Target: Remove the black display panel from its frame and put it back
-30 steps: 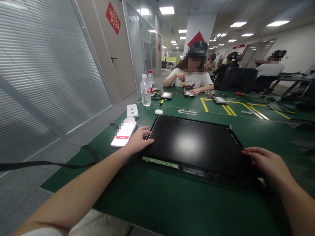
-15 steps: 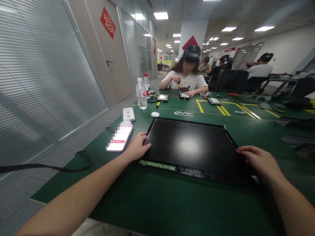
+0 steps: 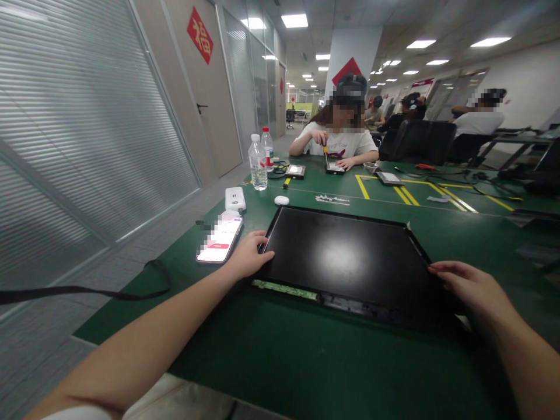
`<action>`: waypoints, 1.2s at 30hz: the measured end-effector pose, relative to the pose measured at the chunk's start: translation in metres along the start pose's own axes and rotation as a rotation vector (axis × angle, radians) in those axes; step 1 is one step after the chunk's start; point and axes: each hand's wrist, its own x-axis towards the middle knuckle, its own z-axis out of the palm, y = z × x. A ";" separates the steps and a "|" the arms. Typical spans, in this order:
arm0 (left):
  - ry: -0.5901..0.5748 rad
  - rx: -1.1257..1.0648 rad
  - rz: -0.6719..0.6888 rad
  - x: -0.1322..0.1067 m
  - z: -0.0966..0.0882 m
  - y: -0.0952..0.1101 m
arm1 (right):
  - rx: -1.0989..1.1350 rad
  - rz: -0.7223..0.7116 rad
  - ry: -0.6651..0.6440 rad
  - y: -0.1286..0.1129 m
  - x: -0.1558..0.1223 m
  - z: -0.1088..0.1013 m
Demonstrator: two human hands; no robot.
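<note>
A black display panel (image 3: 345, 256) lies screen up in its black frame on the green table, with a bright reflection in the middle. A strip of green circuit board (image 3: 285, 290) is exposed along its near left edge. At the panel's left edge, my left hand (image 3: 250, 256) grips with the thumb on top and the fingers over the rim. My right hand (image 3: 475, 286) pinches the right edge between thumb and fingertips. Left of my left hand lies a lit phone (image 3: 222, 240), connected to a white power bank (image 3: 235, 199).
A small white case (image 3: 282, 200) and thin white strips (image 3: 332, 199) lie beyond the panel. Two bottles (image 3: 258, 166) stand at the far left. Across the green table (image 3: 280, 356), a person (image 3: 345, 137) holds a screwdriver (image 3: 325, 149) on a hard drive (image 3: 335, 169). Cables lie far right.
The whole view has shifted slightly, so things appear a little further right. Both hands keep their places on the panel's edges, and the panel stays flat.
</note>
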 end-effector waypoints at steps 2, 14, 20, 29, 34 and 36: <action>0.005 0.001 0.006 0.000 0.000 0.000 | -0.015 0.049 -0.040 -0.003 -0.001 -0.001; -0.037 0.127 -0.049 -0.001 0.000 0.002 | -0.137 0.048 -0.077 -0.002 0.004 -0.005; -0.056 0.156 -0.022 0.000 -0.002 0.000 | -0.239 -0.011 -0.041 -0.013 -0.002 -0.004; -0.100 0.225 0.046 0.001 -0.004 0.000 | -0.356 -0.103 -0.011 -0.009 0.000 -0.001; -0.118 0.200 0.146 -0.001 -0.008 0.000 | -0.314 -0.087 0.017 -0.001 0.004 -0.001; -0.193 0.243 0.199 -0.002 -0.013 0.002 | -0.266 -0.083 0.010 0.002 0.004 -0.001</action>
